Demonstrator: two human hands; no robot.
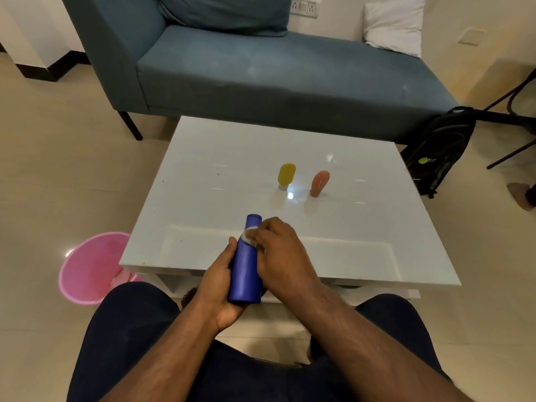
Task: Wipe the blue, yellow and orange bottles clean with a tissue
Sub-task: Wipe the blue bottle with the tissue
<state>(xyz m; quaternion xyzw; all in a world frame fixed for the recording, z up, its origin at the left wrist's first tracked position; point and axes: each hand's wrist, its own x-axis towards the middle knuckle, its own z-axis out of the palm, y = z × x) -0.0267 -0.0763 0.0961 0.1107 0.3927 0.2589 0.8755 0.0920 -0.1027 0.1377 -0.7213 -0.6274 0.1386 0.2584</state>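
Left hand [220,285] grips blue bottle [246,265] | right hand [278,253] presses tissue [248,235] on it

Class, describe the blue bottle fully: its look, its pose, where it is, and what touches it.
The blue bottle is a plain, matte, cylindrical container, plastic by its look, with no label showing. It is held over the near edge of the white table, top end pointing away. The left hand grips its lower body; the right hand presses a white tissue against its upper part.

blue bottle [246,265] | yellow bottle [286,175] | orange bottle [319,182] | white tissue [247,235] | pink bucket [90,268] | white table [232,158]
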